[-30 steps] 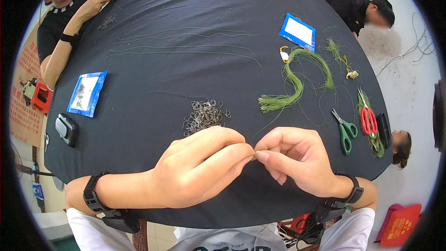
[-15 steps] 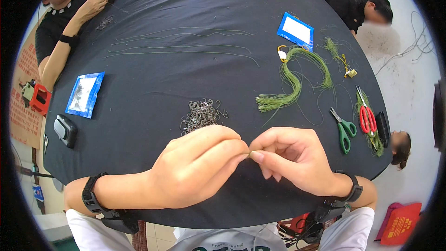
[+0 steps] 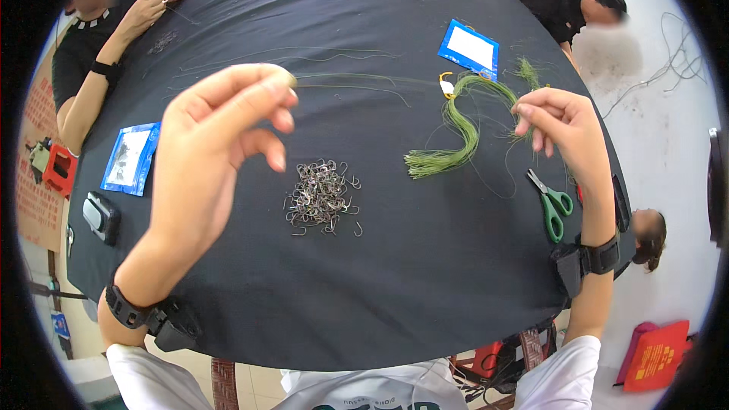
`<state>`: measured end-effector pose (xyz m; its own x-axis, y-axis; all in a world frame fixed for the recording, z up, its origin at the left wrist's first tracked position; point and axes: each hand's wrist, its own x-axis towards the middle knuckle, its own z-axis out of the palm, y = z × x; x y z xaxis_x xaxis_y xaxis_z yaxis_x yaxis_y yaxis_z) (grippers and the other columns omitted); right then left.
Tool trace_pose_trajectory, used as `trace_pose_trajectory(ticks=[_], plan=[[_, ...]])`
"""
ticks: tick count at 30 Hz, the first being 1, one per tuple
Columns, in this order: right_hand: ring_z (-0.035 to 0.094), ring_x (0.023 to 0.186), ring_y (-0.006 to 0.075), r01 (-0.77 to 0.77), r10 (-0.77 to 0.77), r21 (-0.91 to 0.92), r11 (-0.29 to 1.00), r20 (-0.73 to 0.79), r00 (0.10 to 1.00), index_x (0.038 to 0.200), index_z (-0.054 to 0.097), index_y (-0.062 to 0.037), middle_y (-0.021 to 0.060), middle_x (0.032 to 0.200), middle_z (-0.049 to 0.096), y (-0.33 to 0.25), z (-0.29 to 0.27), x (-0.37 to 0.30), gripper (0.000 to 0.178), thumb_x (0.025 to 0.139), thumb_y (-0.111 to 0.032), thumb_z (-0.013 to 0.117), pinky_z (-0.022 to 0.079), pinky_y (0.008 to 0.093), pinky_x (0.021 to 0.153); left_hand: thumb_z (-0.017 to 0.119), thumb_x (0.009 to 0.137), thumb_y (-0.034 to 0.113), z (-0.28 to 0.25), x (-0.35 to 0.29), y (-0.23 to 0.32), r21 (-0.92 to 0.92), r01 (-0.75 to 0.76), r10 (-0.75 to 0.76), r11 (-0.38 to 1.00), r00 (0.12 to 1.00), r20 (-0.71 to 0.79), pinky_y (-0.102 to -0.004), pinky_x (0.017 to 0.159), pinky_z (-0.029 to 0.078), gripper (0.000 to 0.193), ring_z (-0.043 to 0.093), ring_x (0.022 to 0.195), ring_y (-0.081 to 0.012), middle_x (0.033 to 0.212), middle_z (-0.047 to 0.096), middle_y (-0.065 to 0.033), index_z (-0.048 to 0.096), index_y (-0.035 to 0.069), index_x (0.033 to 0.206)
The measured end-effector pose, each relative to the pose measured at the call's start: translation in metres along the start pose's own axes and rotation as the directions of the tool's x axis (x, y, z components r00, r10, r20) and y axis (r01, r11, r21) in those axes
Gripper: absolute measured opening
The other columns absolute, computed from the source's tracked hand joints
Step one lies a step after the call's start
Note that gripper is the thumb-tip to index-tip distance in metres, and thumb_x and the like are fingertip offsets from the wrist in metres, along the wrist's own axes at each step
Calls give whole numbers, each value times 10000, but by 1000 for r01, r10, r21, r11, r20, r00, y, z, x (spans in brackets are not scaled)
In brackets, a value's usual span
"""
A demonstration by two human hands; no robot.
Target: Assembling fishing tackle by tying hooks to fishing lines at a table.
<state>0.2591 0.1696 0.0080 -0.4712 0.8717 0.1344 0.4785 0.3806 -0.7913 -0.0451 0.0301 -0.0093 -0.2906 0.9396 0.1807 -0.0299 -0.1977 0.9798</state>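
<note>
My left hand (image 3: 216, 137) is raised at the left, thumb and index finger pinched together, the other fingers loosely curled. Level with the green bundle's right end, my right hand (image 3: 566, 125) pinches too, between thumb and fingertips. A faint, thin fishing line (image 3: 425, 80) appears to stretch between the two pinches; whether a hook is on it I cannot make out. Between my forearms lies a pile of metal fish hooks (image 3: 323, 193). The bundle of green fishing line (image 3: 463, 133), tied with a yellow cord, curves beside my right hand. Cut lengths of line (image 3: 357, 87) lie beyond my left hand.
Green-handled scissors (image 3: 551, 205) lie near my right wrist. A blue-edged packet (image 3: 471, 49) sits farther off; another packet (image 3: 130, 159) and a small black-and-silver case (image 3: 100, 216) are at the left. Co-workers sit around the black-covered table (image 3: 364, 296).
My hands have moved from touching above the table's near part to wide apart and farther forward, the left going left and the right going right. The hook pile is now uncovered.
</note>
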Motion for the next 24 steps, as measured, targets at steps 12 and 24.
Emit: trace_pose_trajectory(ticks=[12, 24], plan=[[536, 521, 32, -15, 4, -175, 984, -67, 998, 859, 663, -60, -6, 672, 642, 36, -15, 17, 113, 855, -155, 600, 359, 177, 406, 602, 895, 136, -56, 34, 7, -270, 77, -77, 960, 997, 11, -195, 610, 439, 219, 561, 813, -74, 959, 606, -42, 604, -11, 1058], [567, 523, 48, -136, 104, -219, 966, -149, 983, 854, 675, -48, 16, 671, 658, 51, -27, 21, 141, 839, -178, 622, 402, 195, 413, 523, 937, 78, -81, 48, 12, -388, 22, 6, 921, 998, 70, -184, 582, 450, 251, 568, 829, -89, 990, 588, -87, 538, -69, 1140]])
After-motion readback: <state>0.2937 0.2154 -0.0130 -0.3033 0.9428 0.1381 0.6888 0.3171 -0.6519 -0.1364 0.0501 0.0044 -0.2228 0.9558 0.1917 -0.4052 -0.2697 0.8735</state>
